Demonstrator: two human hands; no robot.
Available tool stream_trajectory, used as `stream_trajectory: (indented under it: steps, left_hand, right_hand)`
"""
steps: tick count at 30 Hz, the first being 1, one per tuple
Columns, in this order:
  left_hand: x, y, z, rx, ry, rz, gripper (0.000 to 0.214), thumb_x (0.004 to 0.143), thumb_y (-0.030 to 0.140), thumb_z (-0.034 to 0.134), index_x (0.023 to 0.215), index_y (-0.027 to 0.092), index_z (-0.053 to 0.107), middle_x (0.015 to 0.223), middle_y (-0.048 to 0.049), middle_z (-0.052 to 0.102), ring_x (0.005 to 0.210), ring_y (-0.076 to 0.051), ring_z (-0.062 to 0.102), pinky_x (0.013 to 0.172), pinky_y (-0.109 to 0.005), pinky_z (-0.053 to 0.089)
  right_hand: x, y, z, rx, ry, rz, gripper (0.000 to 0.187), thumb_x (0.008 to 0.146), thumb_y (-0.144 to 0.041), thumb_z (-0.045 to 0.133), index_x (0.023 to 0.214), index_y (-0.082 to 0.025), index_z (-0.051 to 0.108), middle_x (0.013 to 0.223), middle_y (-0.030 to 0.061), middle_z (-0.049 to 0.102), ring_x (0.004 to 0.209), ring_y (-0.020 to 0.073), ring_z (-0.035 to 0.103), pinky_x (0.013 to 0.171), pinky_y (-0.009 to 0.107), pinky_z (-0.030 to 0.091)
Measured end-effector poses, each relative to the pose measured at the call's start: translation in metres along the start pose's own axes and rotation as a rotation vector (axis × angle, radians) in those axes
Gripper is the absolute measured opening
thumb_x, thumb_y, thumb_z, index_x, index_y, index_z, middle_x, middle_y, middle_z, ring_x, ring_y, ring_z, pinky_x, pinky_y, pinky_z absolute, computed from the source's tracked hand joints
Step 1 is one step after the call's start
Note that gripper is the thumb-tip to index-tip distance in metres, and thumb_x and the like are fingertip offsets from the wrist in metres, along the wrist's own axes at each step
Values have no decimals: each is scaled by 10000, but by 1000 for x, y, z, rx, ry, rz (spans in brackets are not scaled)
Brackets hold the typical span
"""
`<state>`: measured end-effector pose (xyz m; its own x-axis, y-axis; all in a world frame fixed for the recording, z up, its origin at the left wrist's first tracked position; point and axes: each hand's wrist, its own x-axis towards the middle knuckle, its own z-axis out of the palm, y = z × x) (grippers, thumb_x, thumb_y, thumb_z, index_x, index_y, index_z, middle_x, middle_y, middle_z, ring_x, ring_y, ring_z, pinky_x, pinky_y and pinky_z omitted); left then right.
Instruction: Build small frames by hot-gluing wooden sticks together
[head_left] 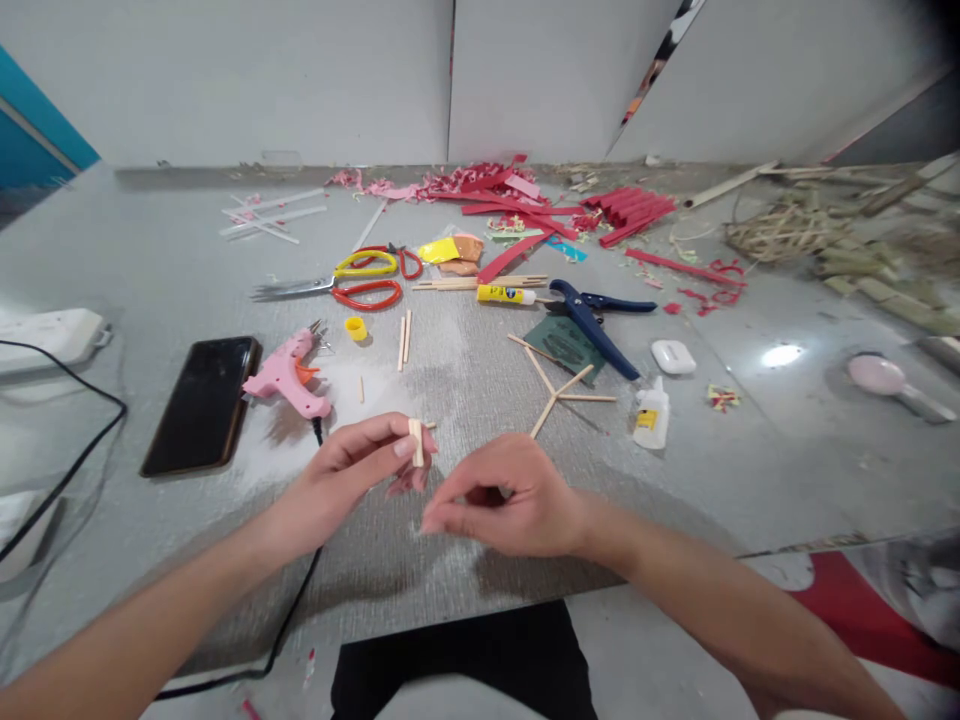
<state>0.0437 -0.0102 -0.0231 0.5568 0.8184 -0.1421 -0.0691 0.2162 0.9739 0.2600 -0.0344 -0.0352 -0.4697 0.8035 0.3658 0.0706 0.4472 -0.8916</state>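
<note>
My left hand (360, 465) pinches a short pale wooden stick piece (415, 441) upright between thumb and fingers, just above the grey table (480, 380). My right hand (510, 500) hovers close to its right, fingers curled inward and pointing left; whether anything is in them is hidden. A pink glue gun (289, 375) lies to the upper left of my left hand, its black cord (296, 610) running under my left forearm. Beyond my right hand lies a star of thin wooden sticks (559, 392).
A black phone (201, 402) lies left of the glue gun. Scissors (345, 285), a yellow glue stick (506, 294), blue cutters (596, 318), a white glue bottle (651, 415), a white earbud case (673, 357), loose sticks (405, 342), red paper strips (600, 215) and straw (795, 235) fill the far side.
</note>
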Motion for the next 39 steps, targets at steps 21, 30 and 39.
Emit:
stream_trajectory:
  steps: [21,30,39]
  left_hand:
    - [-3,-8,11,919,276,499,143,985,198,598,878,198,694,686,11,702,570,-109,584,573,-230,467]
    - [-2,-7,9,883,224,454,156,997,210,593,913,189,724,698,7,697,566,-102,553,540,-223,432]
    - [-1,-9,9,647,199,205,219,1017,294,594,938,192,770,738,-5,748,617,-118,582,567,-229,442]
  right_hand:
    - [3,8,4,-352,247,118,220,1023,-328,642,1015,-204,824,573,-46,632,473,79,438,510,226,372]
    - [3,9,3,-351,246,104,191,998,-306,645,971,-196,798,528,-71,528,464,76,415,502,219,363]
    - [4,9,1,-371,251,121,191,985,-314,632,957,-197,781,528,-74,528,455,72,411,495,218,348]
